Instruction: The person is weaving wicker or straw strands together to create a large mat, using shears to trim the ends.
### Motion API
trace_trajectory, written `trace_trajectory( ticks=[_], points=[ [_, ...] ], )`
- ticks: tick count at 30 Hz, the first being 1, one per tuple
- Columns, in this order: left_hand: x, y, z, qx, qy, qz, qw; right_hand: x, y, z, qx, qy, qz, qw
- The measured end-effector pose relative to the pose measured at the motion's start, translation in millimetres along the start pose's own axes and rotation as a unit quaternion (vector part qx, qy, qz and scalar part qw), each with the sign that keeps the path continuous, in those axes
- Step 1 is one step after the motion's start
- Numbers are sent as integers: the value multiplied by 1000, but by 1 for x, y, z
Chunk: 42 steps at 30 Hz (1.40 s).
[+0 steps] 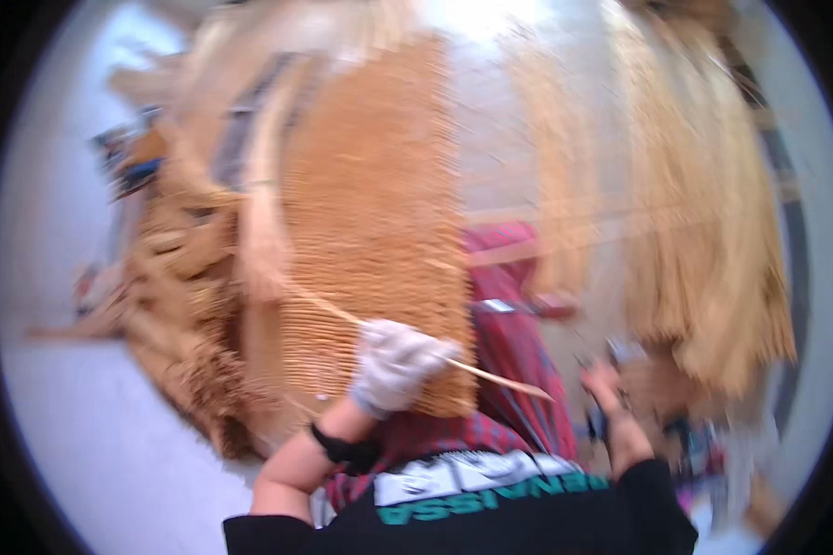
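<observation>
While left hand (pixel 398 364) grips strand (pixel 492 376), right hand (pixel 602 380) hovers apart.

Count: 1 woven mat (pixel 379 203), 1 gloved left hand (pixel 396 365), 1 bare right hand (pixel 602 378), 1 pale strand (pixel 504 380), 1 black armband (pixel 331 446), 1 black T-shirt (pixel 546 523). Straw bundles (pixel 662 222): at least 2, exact number blurred.

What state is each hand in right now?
White-gloved left hand: closed, holding a long, thin, straw-coloured strand.
Bare right hand: blurred; open or closed cannot be told.
</observation>
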<state>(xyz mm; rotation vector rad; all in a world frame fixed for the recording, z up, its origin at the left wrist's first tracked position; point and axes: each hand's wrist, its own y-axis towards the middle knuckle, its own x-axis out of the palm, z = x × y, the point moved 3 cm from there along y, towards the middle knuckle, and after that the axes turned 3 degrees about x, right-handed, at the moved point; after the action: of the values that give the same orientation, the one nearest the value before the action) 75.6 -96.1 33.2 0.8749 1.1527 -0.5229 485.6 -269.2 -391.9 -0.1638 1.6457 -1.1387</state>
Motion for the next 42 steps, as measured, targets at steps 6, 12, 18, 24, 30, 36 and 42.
trace_trajectory(
  ticks=[6, 12, 18, 24, 30, 36, 42],
  points=[
    [7, -1, 0, -4, -70, 88, 994, -123, -55, -75, -278, 501, -136, 808],
    [6, 10, -2, 15, -90, 120, 989, -299, -237, -131, -485, 433, -206, 731],
    [7, 6, -5, 34, -91, 115, 989, -350, -322, -212, -565, 90, -101, 814],
    [-9, 12, 1, -36, -44, 200, 978, -345, -317, -230, -543, 247, 33, 802],
    [-3, 12, -7, -81, -38, 200, 976, -372, -296, -225, -515, 552, 87, 650],
    [1, 17, -11, -76, -99, 138, 983, -378, -292, -239, -502, 732, 152, 435],
    [6, 13, -10, -77, -138, 120, 980, -360, -265, -241, -539, 477, 95, 687]
  ],
)
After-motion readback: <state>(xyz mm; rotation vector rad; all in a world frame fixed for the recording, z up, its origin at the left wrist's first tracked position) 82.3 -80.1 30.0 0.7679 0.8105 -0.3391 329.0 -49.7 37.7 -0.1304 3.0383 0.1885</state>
